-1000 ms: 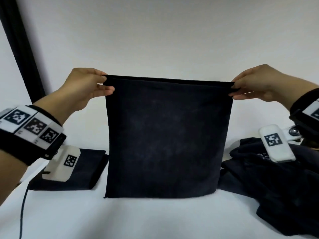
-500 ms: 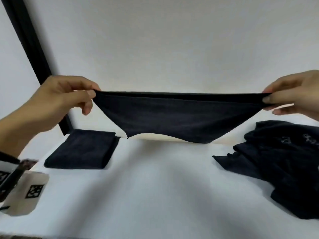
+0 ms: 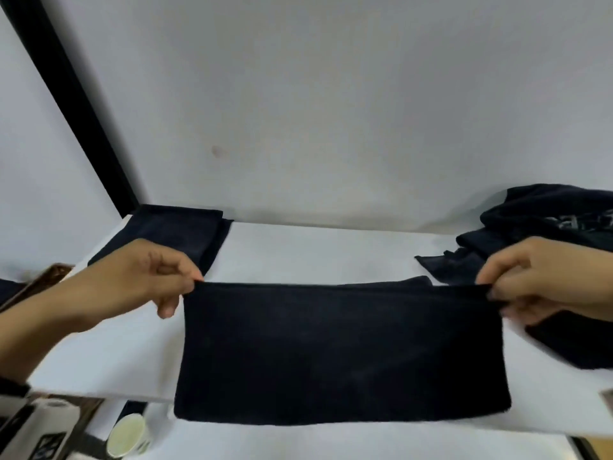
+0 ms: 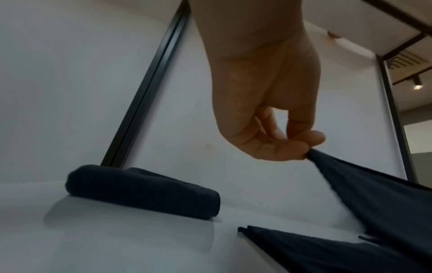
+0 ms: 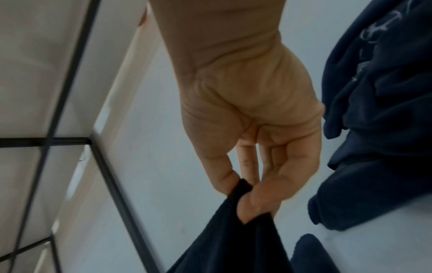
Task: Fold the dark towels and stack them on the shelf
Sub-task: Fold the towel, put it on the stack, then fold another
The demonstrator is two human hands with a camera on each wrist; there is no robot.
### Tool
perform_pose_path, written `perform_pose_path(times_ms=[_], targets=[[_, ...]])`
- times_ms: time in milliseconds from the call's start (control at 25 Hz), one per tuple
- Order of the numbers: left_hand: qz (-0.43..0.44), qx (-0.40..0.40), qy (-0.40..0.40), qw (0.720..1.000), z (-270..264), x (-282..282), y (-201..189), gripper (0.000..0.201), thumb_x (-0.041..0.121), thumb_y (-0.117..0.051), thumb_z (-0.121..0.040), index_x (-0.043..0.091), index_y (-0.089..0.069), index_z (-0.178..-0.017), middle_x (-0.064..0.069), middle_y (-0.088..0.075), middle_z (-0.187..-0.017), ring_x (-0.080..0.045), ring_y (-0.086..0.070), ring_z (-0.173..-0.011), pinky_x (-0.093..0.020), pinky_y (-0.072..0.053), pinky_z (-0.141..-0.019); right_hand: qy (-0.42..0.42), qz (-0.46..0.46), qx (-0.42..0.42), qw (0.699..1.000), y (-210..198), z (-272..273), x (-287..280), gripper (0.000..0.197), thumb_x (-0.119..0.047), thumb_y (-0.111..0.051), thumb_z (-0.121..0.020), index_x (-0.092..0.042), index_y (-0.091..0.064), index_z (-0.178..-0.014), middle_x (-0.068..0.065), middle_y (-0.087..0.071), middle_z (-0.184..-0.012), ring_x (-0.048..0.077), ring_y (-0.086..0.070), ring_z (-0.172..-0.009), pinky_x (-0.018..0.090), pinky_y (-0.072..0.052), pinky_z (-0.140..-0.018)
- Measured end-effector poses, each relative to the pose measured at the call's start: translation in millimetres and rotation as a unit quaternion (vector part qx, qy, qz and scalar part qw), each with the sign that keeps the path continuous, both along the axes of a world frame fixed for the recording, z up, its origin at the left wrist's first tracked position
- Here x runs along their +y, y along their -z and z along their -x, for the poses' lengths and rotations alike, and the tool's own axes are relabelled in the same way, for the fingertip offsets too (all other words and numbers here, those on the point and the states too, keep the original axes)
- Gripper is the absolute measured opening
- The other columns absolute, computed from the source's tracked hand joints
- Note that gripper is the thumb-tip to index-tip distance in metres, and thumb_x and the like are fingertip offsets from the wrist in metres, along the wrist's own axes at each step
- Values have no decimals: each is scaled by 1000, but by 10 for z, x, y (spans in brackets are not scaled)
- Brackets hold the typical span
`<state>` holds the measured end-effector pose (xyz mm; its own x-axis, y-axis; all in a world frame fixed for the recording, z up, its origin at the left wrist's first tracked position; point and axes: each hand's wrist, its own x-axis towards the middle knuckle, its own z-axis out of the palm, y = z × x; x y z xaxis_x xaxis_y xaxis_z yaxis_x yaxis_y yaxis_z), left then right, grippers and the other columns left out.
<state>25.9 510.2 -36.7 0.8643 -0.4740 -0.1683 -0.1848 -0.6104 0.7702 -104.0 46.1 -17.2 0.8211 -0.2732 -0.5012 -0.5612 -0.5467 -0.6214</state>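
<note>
I hold a dark towel (image 3: 341,353) stretched wide just above the white shelf (image 3: 298,250); its lower half hangs over the shelf's front edge. My left hand (image 3: 185,287) pinches its top left corner, which the left wrist view shows as thumb and forefinger closed on the towel (image 4: 374,194). My right hand (image 3: 494,293) pinches the top right corner, also seen in the right wrist view as my right hand (image 5: 247,190) gripping the towel (image 5: 233,240). A folded dark towel (image 3: 179,234) lies at the shelf's back left (image 4: 145,192).
A heap of unfolded dark towels (image 3: 544,234) lies at the right of the shelf (image 5: 378,110). A black frame post (image 3: 76,104) rises at the back left corner. Below the shelf's front edge stand a pale cup (image 3: 127,436) and a white device (image 3: 36,429).
Both hands have come down and toward me with the towel. It hung long, then swung up between the hands, and now lies lower across the shelf's front edge.
</note>
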Motion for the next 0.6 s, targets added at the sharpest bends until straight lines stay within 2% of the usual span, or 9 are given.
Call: perform_pose_path(times_ms=[80,160,240,320,400,480,520,560,600], targets=[[-52,-3,-28,998,-167,-124,95,22,2,-62,-90,13,-74,-75,-17,-65,-57,-19,-59,-52,-30,-50,-62,55,1,-24,998,117,-249,88,13,5,-65,-87,3,-66,-100,14,-66,-63,22,-71,-57,28,-56,-49],[-92,-15,-53,994,-312,-230,210,16,3,-61,-90,11,-72,-83,-13,-71,-65,-19,-65,-60,-27,-52,-61,76,-1,-42,996,229,-390,115,18,-3,-67,-89,6,-64,-104,19,-70,-79,30,-75,-75,40,-62,-67],[-161,-82,-63,981,-332,-277,291,9,10,-63,-88,17,-66,-90,-2,-72,-83,-13,-66,-71,-22,-50,-65,62,10,-69,996,260,-424,120,20,-7,-71,-87,5,-66,-103,21,-73,-88,38,-73,-88,48,-60,-81],[-199,-178,-26,963,-138,-343,288,14,20,-67,-88,30,-60,-95,10,-64,-97,-5,-61,-79,-19,-46,-69,11,47,-114,992,264,-336,118,15,-8,-76,-83,-5,-72,-97,11,-76,-83,28,-75,-82,37,-61,-76],[-215,-206,73,952,214,-473,272,19,34,-60,-93,33,-59,-112,17,-59,-111,-2,-59,-97,-21,-47,-84,-94,97,-123,983,255,-121,252,15,-21,-79,-80,-27,-76,-94,-10,-77,-88,7,-72,-85,23,-55,-79],[-313,-185,176,915,444,-602,393,41,44,-43,-100,27,-46,-137,13,-49,-137,-8,-48,-125,-25,-38,-105,-243,198,-89,945,413,93,385,28,-51,-70,-79,-48,-68,-107,-32,-64,-116,-8,-59,-111,20,-48,-95],[-373,-171,205,889,437,-665,456,49,44,-36,-101,23,-36,-145,7,-40,-148,-13,-39,-136,-29,-32,-112,-295,249,-66,920,505,171,413,38,-62,-61,-80,-55,-59,-118,-37,-50,-132,-9,-47,-126,21,-40,-106],[-419,-156,214,868,371,-750,438,54,43,-32,-103,19,-27,-151,0,-31,-156,-19,-31,-142,-33,-27,-116,-322,280,-51,903,610,227,406,46,-67,-54,-83,-58,-49,-128,-37,-36,-144,-8,-35,-135,19,-28,-112],[-442,-147,215,858,244,-840,417,57,42,-31,-103,16,-21,-153,-4,-25,-159,-23,-27,-145,-37,-24,-118,-326,291,-37,898,666,272,429,54,-70,-45,-85,-57,-40,-137,-36,-23,-151,-7,-26,-141,14,-18,-112]])
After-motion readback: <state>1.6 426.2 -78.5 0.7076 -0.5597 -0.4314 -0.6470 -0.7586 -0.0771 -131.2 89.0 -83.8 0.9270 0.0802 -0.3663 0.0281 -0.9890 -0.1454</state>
